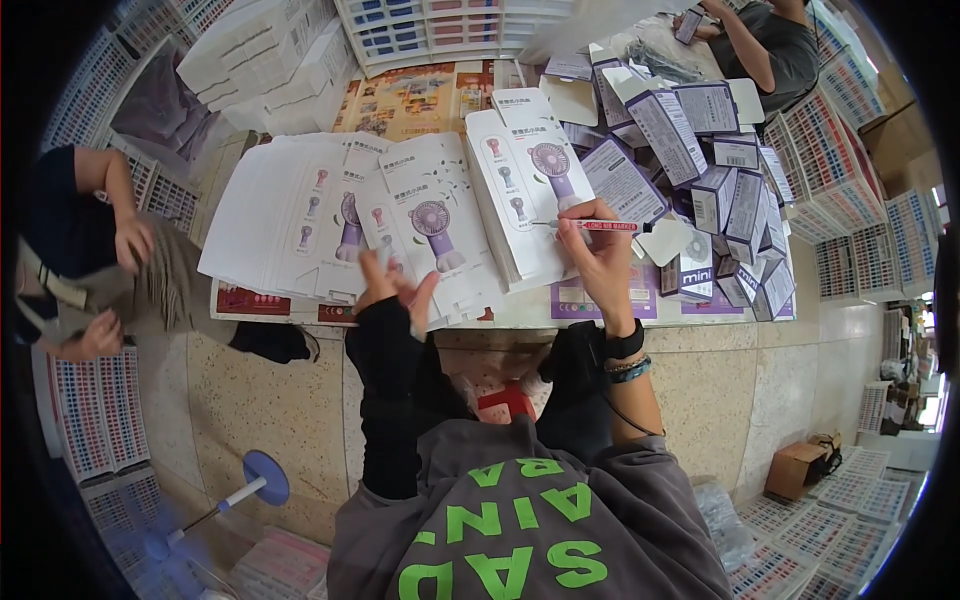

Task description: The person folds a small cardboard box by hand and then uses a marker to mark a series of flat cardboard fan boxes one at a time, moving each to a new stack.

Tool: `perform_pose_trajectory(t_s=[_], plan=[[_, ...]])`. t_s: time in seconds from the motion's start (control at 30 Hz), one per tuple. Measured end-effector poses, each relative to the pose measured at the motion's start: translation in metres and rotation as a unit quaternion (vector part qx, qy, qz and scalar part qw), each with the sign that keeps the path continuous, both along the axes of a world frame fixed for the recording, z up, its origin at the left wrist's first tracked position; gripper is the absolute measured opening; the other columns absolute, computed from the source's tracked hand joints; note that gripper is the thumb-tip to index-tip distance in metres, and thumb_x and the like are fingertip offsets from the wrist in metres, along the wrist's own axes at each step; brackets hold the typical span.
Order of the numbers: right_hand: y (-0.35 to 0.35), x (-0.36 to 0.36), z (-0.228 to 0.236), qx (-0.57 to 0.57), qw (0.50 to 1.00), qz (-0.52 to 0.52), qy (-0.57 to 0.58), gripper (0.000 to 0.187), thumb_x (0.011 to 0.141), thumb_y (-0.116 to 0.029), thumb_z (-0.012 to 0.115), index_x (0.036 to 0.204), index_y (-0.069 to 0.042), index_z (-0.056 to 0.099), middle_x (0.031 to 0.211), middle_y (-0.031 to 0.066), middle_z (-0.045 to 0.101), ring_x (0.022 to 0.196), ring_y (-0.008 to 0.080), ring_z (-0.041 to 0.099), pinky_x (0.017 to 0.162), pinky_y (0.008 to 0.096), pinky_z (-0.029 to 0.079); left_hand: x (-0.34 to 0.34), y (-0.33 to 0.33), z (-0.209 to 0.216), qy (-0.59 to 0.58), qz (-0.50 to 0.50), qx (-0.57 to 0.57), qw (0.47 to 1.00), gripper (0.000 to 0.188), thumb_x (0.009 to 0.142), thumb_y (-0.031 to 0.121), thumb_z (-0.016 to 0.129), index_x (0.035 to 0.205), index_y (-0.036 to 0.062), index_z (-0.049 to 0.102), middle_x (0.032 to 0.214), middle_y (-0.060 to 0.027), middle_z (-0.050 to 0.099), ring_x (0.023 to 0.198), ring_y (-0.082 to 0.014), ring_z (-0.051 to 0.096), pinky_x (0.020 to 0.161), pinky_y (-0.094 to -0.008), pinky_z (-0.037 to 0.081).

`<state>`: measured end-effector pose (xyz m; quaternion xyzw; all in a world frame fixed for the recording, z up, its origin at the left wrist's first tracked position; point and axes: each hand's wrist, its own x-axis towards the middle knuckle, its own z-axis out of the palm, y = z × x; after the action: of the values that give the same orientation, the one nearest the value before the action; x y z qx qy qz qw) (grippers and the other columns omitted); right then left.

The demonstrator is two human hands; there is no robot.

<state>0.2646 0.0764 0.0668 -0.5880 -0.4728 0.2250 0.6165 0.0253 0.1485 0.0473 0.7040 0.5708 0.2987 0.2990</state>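
Observation:
A slim marker pen (pixel 608 226) is held in my right hand (pixel 597 262), its tip pointing left over a stack of flattened white cartons (pixel 505 200) printed with a purple handheld fan. My left hand (pixel 393 292), slightly blurred, has its fingers apart over the lower edge of a second flat carton (pixel 440 190) with the same fan picture. Whether its fingertips touch the card, I cannot tell. Left of that lies a fanned pile of more flat cartons (pixel 270 215), partly covered by the second one.
Folded-up purple and white boxes (pixel 665 135) lie heaped at the table's right. White cartons (pixel 265 55) are stacked at the back left, near a white rack (pixel 430 40). One person (pixel 90 240) sits at left; another (pixel 765 45) works at the far right.

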Motion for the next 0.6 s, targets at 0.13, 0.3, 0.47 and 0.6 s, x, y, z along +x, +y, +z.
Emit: perform_pose_trajectory(t_s=[0.13,0.3,0.47,0.6], plan=[[-0.001,0.003,-0.006,-0.022,0.999,0.001,-0.031,0.006,0.089,-0.003,0.060,0.092,0.002,0.058,0.087,0.0031,0.059,0.077,0.0071,0.056,0.069,0.0201,0.047,0.058,0.002,-0.004,-0.248,-0.127,-0.073,0.958,0.065,0.079,0.021,0.073,0.120,-0.0030,0.029,0.078,-0.0088,0.064,0.059,-0.0138,0.057,0.054,-0.0250,0.044],[-0.002,-0.002,0.000,0.004,1.000,-0.011,0.025,0.008,0.089,-0.005,0.059,0.094,0.002,0.058,0.087,0.0040,0.059,0.076,0.0081,0.057,0.071,0.0212,0.047,0.085,0.000,0.004,-0.208,-0.148,-0.039,0.966,0.068,0.075,0.025,0.078,0.113,-0.0069,0.031,0.068,-0.0085,0.060,0.057,-0.0166,0.058,0.055,-0.0268,0.046],[-0.009,0.006,0.005,0.047,0.992,-0.008,0.116,0.011,0.092,-0.008,0.056,0.098,0.001,0.056,0.087,0.0063,0.059,0.079,0.0120,0.058,0.079,0.0268,0.048,0.088,0.001,0.002,-0.278,-0.133,-0.081,0.948,0.064,0.076,0.014,0.075,0.115,-0.0063,0.028,0.069,-0.0089,0.060,0.054,-0.0136,0.058,0.053,-0.0238,0.047],[-0.016,0.013,0.015,0.176,0.972,-0.008,0.156,0.015,0.093,-0.008,0.051,0.105,0.002,0.051,0.085,0.0110,0.059,0.082,0.0180,0.058,0.090,0.0375,0.045,0.067,0.007,0.012,-0.346,-0.125,-0.155,0.917,0.070,0.077,0.007,0.071,0.124,-0.0057,0.022,0.073,-0.0112,0.062,0.057,-0.0118,0.059,0.050,-0.0207,0.046]])
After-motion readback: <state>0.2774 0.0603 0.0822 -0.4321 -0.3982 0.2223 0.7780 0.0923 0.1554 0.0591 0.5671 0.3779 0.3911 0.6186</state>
